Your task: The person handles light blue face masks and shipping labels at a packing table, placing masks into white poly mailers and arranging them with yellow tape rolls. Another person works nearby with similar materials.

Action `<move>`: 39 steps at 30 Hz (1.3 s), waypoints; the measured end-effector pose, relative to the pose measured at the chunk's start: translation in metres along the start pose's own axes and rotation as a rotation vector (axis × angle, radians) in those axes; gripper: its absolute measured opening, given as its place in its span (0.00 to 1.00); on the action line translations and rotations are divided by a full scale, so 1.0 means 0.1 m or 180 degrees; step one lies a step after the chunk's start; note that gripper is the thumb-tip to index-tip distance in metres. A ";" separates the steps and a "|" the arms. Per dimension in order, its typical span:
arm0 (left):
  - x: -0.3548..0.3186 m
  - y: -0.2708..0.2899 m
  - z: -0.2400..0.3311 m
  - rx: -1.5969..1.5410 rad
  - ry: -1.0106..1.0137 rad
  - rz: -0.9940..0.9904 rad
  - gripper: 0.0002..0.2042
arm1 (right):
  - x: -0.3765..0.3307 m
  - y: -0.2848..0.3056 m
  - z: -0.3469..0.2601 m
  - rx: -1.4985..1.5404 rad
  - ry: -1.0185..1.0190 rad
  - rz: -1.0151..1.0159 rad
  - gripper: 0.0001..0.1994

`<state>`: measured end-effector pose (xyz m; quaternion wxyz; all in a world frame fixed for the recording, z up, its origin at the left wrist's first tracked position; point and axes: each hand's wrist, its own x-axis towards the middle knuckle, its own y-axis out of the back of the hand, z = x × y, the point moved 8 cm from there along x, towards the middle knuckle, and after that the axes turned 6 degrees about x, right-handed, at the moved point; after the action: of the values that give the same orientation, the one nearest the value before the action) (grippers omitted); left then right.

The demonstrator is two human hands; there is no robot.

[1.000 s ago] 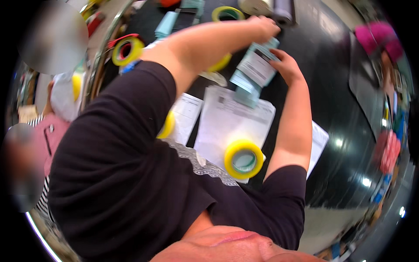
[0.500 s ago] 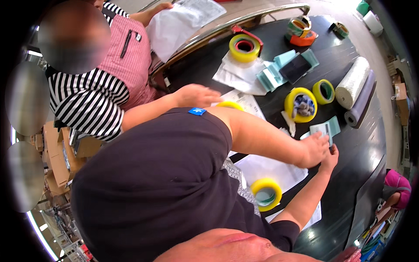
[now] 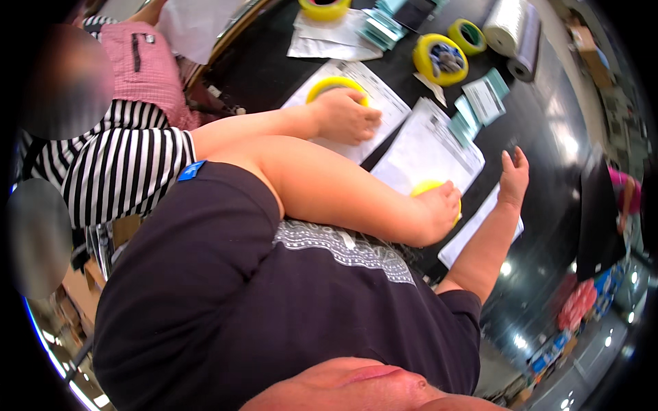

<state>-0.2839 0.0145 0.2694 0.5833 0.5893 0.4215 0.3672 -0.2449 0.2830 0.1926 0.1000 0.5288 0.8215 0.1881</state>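
Observation:
My left hand (image 3: 439, 209) is closed over a yellow tape roll (image 3: 426, 186), which rests on a stack of white printed sheets (image 3: 419, 147). Part of the roll is hidden under my fingers. To its right my right hand (image 3: 514, 179) is raised, fingers apart and holding nothing. Another white sheet (image 3: 471, 229) lies partly behind my right forearm. Just beyond the stack's far edge is a folded teal packet with a white label (image 3: 485, 99).
A co-worker's hand (image 3: 346, 116) grips another tape roll (image 3: 336, 83) on printed sheets at left. At the back are a yellow roll with grey-blue contents (image 3: 441, 59), a green-cored roll (image 3: 467, 37), rolled silver wrap (image 3: 506, 26) and more teal packets (image 3: 381, 29).
My hands have come apart from the teal packet. The left has moved back onto the tape roll; the right is open and raised. The co-worker's hand now grips a tape roll. The view has shifted.

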 end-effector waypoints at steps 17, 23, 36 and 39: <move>-0.13 -0.41 0.19 -0.1681 0.0261 -0.0687 0.27 | -2.10 0.02 0.16 -0.0773 0.0476 0.0299 0.22; -0.61 -0.97 -1.12 -0.2283 0.3027 0.1212 0.22 | -2.16 -0.10 0.36 -0.0568 0.0578 0.0043 0.30; -1.13 -1.09 -0.55 -0.1650 0.1268 0.0605 0.15 | -2.31 -0.10 0.54 -0.0066 0.0762 -0.0037 0.33; -1.52 -1.08 -0.56 -0.0998 0.1468 0.0947 0.17 | -2.32 -0.12 0.64 -0.0084 0.0817 0.0053 0.35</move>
<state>-0.3998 -0.1085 0.1733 0.4960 0.4486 0.3901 0.6329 -0.1341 0.0808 0.1214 -0.0006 0.5059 0.8206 0.2658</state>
